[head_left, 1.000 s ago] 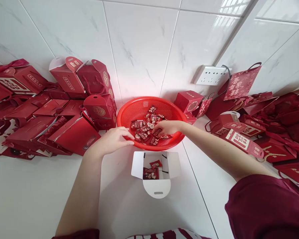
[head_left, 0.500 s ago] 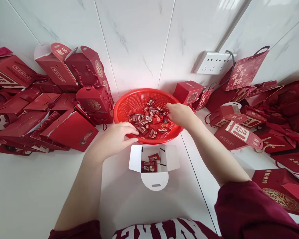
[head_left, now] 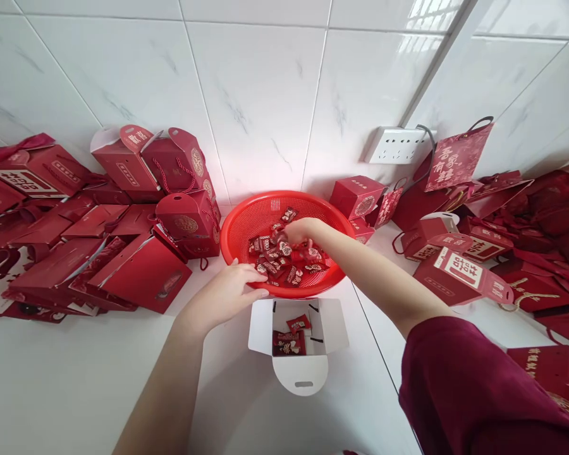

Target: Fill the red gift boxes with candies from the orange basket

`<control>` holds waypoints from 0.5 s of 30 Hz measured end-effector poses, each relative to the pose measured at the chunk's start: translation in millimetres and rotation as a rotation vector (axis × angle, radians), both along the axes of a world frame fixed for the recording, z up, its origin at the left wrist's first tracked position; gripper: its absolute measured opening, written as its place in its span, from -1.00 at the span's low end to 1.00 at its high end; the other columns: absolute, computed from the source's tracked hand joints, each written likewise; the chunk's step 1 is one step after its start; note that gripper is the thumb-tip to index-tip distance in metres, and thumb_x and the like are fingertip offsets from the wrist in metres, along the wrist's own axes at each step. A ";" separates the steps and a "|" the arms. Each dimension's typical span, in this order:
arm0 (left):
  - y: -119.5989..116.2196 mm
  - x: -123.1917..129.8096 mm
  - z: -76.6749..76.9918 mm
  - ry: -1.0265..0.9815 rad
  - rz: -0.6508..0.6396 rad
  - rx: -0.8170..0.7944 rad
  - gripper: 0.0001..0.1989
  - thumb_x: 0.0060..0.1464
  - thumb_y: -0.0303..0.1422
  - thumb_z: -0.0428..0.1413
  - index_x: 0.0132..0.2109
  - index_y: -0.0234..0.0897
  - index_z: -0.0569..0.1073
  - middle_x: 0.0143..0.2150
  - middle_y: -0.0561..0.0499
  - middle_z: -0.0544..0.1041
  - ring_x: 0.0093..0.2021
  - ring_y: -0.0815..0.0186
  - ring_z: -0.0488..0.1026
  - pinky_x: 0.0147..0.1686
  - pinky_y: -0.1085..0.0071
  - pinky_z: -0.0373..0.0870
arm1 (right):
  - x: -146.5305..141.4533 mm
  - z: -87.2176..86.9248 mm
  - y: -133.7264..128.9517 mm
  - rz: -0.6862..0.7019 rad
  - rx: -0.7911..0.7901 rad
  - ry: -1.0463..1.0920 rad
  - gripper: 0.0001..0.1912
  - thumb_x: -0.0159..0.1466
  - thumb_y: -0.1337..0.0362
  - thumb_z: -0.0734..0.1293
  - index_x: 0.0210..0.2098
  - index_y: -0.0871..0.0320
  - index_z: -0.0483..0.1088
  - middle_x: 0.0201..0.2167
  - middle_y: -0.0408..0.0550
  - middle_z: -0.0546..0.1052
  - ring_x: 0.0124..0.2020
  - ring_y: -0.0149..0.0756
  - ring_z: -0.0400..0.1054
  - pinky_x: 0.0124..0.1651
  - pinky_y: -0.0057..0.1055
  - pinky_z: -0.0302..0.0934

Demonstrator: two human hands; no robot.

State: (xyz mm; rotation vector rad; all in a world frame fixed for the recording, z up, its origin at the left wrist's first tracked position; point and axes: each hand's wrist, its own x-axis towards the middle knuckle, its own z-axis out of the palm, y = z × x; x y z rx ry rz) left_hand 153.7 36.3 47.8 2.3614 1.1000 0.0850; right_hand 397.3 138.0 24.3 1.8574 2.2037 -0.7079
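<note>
A red plastic mesh basket (head_left: pixel 239 221) holds a heap of small red wrapped candies (head_left: pixel 277 253). At its near left rim is my left hand (head_left: pixel 232 287), fingers over the edge and thumb on the outside, holding the rim. My right hand (head_left: pixel 299 232) reaches down into the middle of the candies; its fingertips are partly hidden and blurred, so what they hold does not show. Just in front of the basket stands a white-lined paper box (head_left: pixel 299 373) with its flaps spread out. Inside that box lie a few red packets (head_left: pixel 289 343).
Red gift boxes (head_left: pixel 137 268) are stacked on the left. More red boxes (head_left: pixel 458 272) and bags crowd the right side. A red gift box (head_left: pixel 355 194) stands behind the basket. On the tiled wall is a white power strip (head_left: pixel 398 145) with a cable.
My right hand has moved left and deeper, from the basket's right side into the middle of the candies. My left hand stays at the rim. The view has tilted up slightly.
</note>
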 end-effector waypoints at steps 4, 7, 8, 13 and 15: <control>-1.2 1.0 1.7 -0.022 0.009 -0.023 -0.66 0.21 -0.16 0.08 0.02 -0.12 0.59 0.13 0.02 0.54 0.20 0.07 0.39 0.12 0.22 0.38 | 2.4 10.5 15.4 0.031 -0.048 0.079 -0.59 0.37 0.33 0.28 0.20 0.12 0.35 -0.11 0.01 0.60 -0.32 -0.34 0.53 -0.22 -0.42 0.40; -2.3 0.9 2.2 -0.029 0.012 -0.023 -0.65 0.21 -0.16 0.07 0.03 -0.14 0.59 0.14 0.00 0.54 0.20 0.05 0.39 0.10 0.22 0.39 | 6.9 11.1 24.4 0.015 -0.049 0.017 -0.63 0.38 0.33 0.28 0.16 0.21 0.36 -0.04 0.09 0.56 -0.19 -0.23 0.51 -0.15 -0.34 0.41; -2.6 0.8 2.1 -0.031 0.014 -0.024 -0.65 0.21 -0.16 0.07 0.04 -0.14 0.59 0.14 0.00 0.54 0.20 0.05 0.39 0.10 0.23 0.40 | 7.2 7.5 25.3 0.015 -0.059 -0.018 -0.66 0.38 0.30 0.30 0.12 0.23 0.38 -0.02 0.10 0.54 -0.13 -0.20 0.49 -0.10 -0.28 0.41; -2.1 0.1 1.2 -0.029 0.021 -0.033 -0.66 0.20 -0.15 0.07 0.04 -0.10 0.59 0.16 0.03 0.53 0.25 0.03 0.34 0.08 0.23 0.40 | 7.5 -18.6 21.1 0.034 -0.225 -0.157 -0.65 0.37 0.16 0.34 0.08 0.20 0.38 0.04 0.04 0.46 -0.03 -0.18 0.43 -0.01 -0.12 0.39; -1.2 0.4 1.1 -0.026 0.027 -0.039 -0.65 0.20 -0.15 0.08 0.04 -0.09 0.58 0.16 0.02 0.52 0.25 0.02 0.35 0.07 0.24 0.40 | 12.9 -22.2 22.5 0.029 -0.301 -0.177 -0.67 0.37 0.18 0.34 0.07 0.20 0.39 0.01 0.03 0.48 -0.07 -0.20 0.44 -0.05 -0.16 0.41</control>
